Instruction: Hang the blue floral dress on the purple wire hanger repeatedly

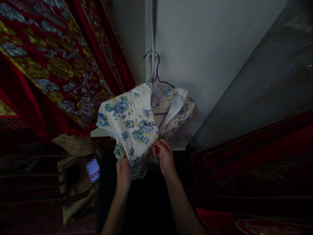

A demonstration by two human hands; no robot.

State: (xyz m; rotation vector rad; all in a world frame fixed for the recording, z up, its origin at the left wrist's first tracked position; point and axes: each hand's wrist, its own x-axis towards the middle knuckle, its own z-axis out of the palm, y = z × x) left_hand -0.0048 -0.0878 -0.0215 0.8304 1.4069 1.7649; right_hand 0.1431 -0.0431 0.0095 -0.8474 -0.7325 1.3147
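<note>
A white blouse with blue and green flowers (137,120) hangs on a thin purple hanger (157,70). The blouse's neck is open and its right front edge folds outward. My left hand (124,173) is closed on the lower side of the blouse, with its fingertips partly hidden by the cloth. Higher up, my right hand (165,155) pinches the front edge below the neckline, its fingers curled together. Dim light hides the exact spot between those fingers.
The hanger's hook crosses a pale vertical cable (153,32) along the wall (207,42). Red cloth with gold and silver embroidery (70,65) drapes at the left. Below it stands a wooden chair (66,202). Dark red cloth (256,156) lies at the right.
</note>
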